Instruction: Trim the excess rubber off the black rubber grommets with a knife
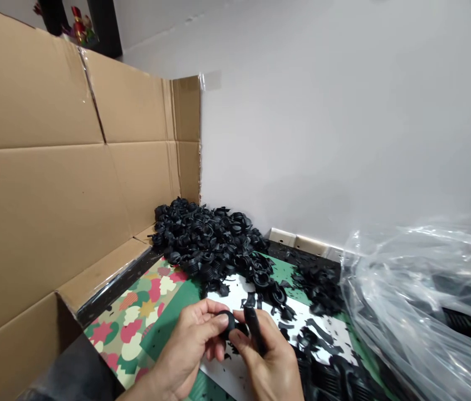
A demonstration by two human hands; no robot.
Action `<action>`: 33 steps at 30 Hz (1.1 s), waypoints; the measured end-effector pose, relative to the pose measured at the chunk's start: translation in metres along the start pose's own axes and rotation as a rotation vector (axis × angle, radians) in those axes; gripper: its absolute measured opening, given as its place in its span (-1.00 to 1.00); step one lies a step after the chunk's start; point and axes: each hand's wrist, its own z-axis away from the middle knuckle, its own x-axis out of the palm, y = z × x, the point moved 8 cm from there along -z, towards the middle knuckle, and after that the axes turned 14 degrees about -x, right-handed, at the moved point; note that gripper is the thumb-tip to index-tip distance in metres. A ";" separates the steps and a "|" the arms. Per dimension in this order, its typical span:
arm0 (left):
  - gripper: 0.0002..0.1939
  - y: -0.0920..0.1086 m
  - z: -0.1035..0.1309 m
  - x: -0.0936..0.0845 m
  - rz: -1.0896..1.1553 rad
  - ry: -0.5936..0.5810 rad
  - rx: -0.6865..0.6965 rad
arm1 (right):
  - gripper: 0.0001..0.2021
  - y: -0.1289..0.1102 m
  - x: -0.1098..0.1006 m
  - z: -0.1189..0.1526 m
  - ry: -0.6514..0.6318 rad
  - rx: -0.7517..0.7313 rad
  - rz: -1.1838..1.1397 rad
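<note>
My left hand (194, 337) pinches a small rounded black rubber part (227, 323) between thumb and fingers. Wrapped in my right hand (275, 359) is a black pen-like tool (253, 326), its handle pointing up; its working end is hidden. My right thumb reaches to the rubber part, and the two hands almost meet there. Beneath them lies a white sheet (241, 381) strewn with black rubber scraps (319, 331). Ribbed black rubber pieces (331, 381) lie beside my right wrist.
A large heap of black rubber parts (210, 236) rests against the wall, with a smaller scrap pile (321, 287) to its right. Cardboard (43, 200) walls the left side. A clear plastic bag (411, 289) with black parts bulges at right. Patterned paper (135, 323) covers the table's left.
</note>
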 end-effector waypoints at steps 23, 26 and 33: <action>-0.64 -0.009 0.012 -0.019 0.400 -0.259 -0.016 | -0.57 0.008 -0.013 -0.019 -0.011 0.036 0.350; -0.59 -0.017 0.009 -0.020 0.426 -0.245 -0.071 | -0.54 0.010 -0.005 -0.011 -0.026 0.000 0.332; -0.72 -0.003 0.001 -0.044 0.288 -0.015 -0.007 | -0.51 0.008 -0.019 -0.005 0.068 0.046 0.433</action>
